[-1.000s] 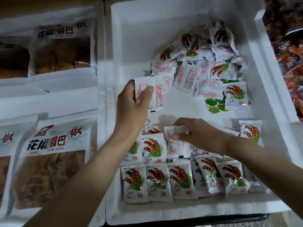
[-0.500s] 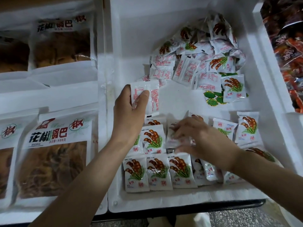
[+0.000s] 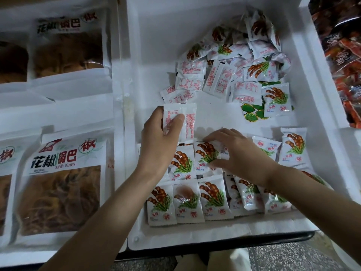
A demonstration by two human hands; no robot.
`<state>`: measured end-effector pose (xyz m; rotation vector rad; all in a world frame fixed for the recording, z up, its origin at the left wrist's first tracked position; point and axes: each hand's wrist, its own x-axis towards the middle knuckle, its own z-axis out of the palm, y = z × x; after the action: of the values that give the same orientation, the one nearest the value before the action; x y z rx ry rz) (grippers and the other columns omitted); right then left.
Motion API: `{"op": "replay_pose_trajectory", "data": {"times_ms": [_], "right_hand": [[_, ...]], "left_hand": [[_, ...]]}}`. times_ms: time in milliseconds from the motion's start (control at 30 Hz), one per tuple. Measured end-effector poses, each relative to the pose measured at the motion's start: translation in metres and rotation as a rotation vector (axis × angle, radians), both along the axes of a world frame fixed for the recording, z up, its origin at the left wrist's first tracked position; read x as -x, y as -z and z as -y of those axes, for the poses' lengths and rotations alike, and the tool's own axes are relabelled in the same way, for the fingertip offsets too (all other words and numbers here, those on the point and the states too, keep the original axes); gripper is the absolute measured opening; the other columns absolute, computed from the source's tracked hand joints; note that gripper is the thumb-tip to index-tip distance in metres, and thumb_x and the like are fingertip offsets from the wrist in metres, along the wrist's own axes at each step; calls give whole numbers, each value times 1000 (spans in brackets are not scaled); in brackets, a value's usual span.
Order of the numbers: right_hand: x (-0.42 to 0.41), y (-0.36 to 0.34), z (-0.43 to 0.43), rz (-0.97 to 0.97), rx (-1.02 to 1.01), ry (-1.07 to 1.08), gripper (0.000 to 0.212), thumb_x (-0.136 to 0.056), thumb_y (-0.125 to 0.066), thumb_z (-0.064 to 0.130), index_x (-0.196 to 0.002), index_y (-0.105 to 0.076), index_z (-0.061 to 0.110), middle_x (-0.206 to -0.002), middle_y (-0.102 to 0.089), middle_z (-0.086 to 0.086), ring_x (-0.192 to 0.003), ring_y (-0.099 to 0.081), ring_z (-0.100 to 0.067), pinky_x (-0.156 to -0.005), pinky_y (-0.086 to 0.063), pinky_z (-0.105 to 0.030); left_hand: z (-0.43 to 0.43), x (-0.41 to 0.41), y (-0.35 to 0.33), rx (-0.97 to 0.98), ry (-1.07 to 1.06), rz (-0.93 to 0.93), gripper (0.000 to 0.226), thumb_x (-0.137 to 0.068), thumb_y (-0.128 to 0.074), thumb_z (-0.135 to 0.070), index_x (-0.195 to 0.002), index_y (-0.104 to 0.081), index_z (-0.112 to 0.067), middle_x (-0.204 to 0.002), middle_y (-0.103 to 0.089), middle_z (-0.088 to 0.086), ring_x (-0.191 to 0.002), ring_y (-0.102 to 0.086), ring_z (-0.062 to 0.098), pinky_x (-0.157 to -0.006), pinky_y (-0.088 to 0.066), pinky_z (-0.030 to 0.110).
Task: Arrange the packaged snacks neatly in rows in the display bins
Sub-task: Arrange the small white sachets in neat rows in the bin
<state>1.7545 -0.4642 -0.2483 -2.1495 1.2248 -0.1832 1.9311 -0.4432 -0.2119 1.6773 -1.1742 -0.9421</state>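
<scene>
White foam display bin (image 3: pixel 214 241), near rim at the bottom of the view. Contents, near wall: front row of snack packets (image 3: pixel 213 200), white with brown pod and green leaf print, laid face up side by side, the ones to the right overlapping and tilted. Behind it: second row (image 3: pixel 183 163), partly filled, with two more packets lying apart at its right end. Right hand (image 3: pixel 240 153): fingers arched and spread over one pod-print packet (image 3: pixel 205 153) in the second row, thumb against its near edge, gripping it against the bin floor. Left hand (image 3: pixel 160 139): above the left end of the second row, pinching a held packet (image 3: pixel 187 122) between thumb and fingers, upright, red-printed back facing the camera. Mid floor, right: green-leaf packet (image 3: pixel 252 112), partly under a pod-print one. Far right corner: loose heap of packets (image 3: pixel 244 61), unsorted, some face up, some back up. Adjoining bin, left: large bags of brown crisps (image 3: pixel 60 184), black and red lettering. Adjoining bin, right: red-wrapped snacks (image 3: pixel 343 55).
</scene>
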Motion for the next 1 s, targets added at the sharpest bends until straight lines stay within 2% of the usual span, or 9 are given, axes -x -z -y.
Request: {"op": "replay_pose_trajectory", "data": {"times_ms": [100,267,400,467,533,667,800,900,1000], "right_hand": [[1,-2,2,19,0,24,59,-79,-70,35,-132,-46,26,-136,-45,9,-120,-41,-9,-104,-35,-26],[0,-35,0,521,-300,265,57,-73,-59,47,-122,-50,20,-113,-64,8,-94,-64,-5,-81,-53,-23],[8,-47,-3,586,-391,284,29,-78,-66,28,-106,-63,22,-84,-72,9,-67,-66,-15,-58,-53,-21],[15,-46,-2,608,-313,345,19,-82,-67,19,-100,-64,20,-78,-71,13,-63,-64,-5,-53,-47,-13],[24,-44,-2,622,-177,420,14,-83,-66,16,-97,-62,17,-88,-71,9,-77,-67,-3,-64,-52,-15],[31,-36,-10,562,53,389,9,-81,-71,13,-84,-64,19,-89,-67,6,-83,-64,-5,-76,-52,-16],[41,-23,-19,410,230,235,26,-74,-78,14,-98,-71,19,-102,-64,6,-96,-58,-3,-88,-45,-14],[50,-20,-23,356,190,154,40,-72,-77,7,-107,-69,25,-114,-59,8,-108,-55,-7,-92,-43,-17],[58,-18,-27,390,139,165,50,-78,-70,-5,-116,-63,26,-120,-56,7,-112,-53,-5,-93,-44,-18]], "left_hand": [[-4,3,1,-3,45,-35,13,-94,-55,-20,-105,-60,-23,-101,-66,-18,-97,-62,-1,-76,-48,7],[-5,16,-3,-38,144,-121,12,-89,-62,-16,-88,-64,-28,-84,-71,-16,-83,-67,5,-72,-56,21],[-3,33,-6,-35,187,-132,25,-92,-59,-25,-99,-61,-2,-97,-65,22,-92,-62,34,-83,-52,49],[-3,38,-7,-52,186,-118,25,-93,-54,-32,-101,-60,-8,-91,-66,9,-88,-63,21,-82,-54,37],[-1,42,-6,-122,157,-111,23,-96,-45,-38,-100,-56,-19,-88,-62,-6,-86,-61,11,-82,-53,32],[3,49,-4,-294,286,-275,48,-93,-28,-49,-98,-61,-14,-93,-69,8,-85,-66,20,-76,-56,32],[0,55,-2,-375,260,-532,52,-84,-47,-58,-108,-62,-14,-94,-73,9,-90,-69,23,-83,-56,40],[-2,55,2,-351,269,-415,15,-91,-58,-30,-102,-65,-23,-92,-72,-2,-90,-68,12,-78,-53,33],[-5,56,3,-276,355,-241,25,-91,-58,-14,-98,-62,-37,-90,-70,-20,-83,-64,-5,-68,-47,11]]}}
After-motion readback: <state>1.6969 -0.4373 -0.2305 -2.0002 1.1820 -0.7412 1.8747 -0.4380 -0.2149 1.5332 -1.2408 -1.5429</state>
